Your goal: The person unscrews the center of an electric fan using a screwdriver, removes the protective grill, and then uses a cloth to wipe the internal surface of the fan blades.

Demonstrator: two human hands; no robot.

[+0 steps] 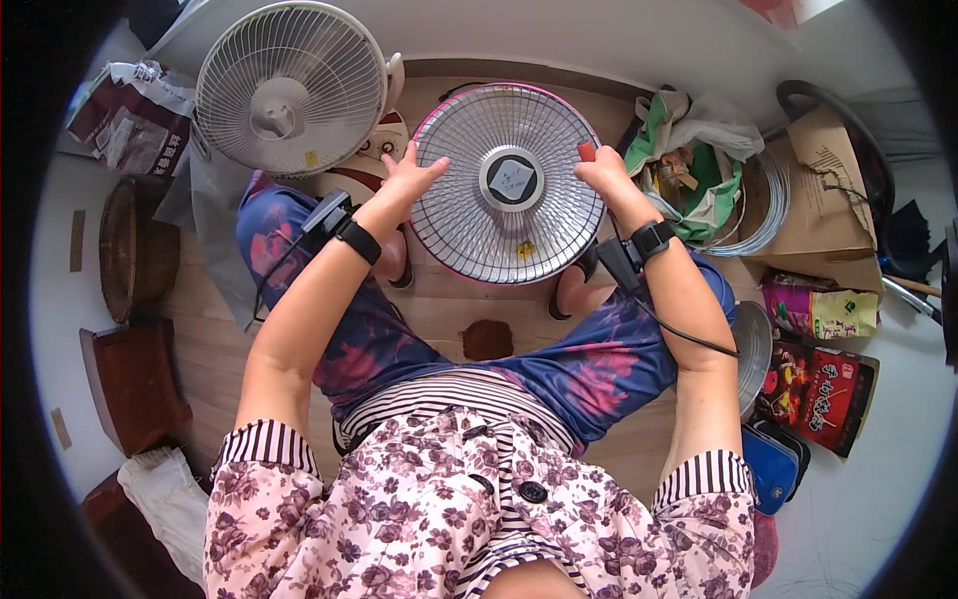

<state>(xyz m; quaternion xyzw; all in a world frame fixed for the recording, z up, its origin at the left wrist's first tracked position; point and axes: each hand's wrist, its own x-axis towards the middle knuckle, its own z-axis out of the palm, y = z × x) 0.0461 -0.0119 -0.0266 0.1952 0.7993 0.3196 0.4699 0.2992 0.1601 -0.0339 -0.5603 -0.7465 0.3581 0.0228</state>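
So I've got the round heater [459,215] face-up to my camera, on the floor [439,309] side of things, between the feet, white fan [309,90] just beside it. My left hand [404,182] is at its left edge, fingers spread. My right hand [609,178] is curled at the opposite edge with a small red piece [587,152] by the fingertips; can't tell whether that grip pinches the piece or the rim.

My two cents: steady the dish with the left palm on the rim, not the thin wires, and work the right side gently so the grille doesn't bend.

Containers: the green-and-white bag [726,205] gapes open, with orange-brown bits inside I can't identify. Torn cardboard box [823,150] behind a wire coil [776,210]; its contents are hidden. Same for the maroon bag [120,125].
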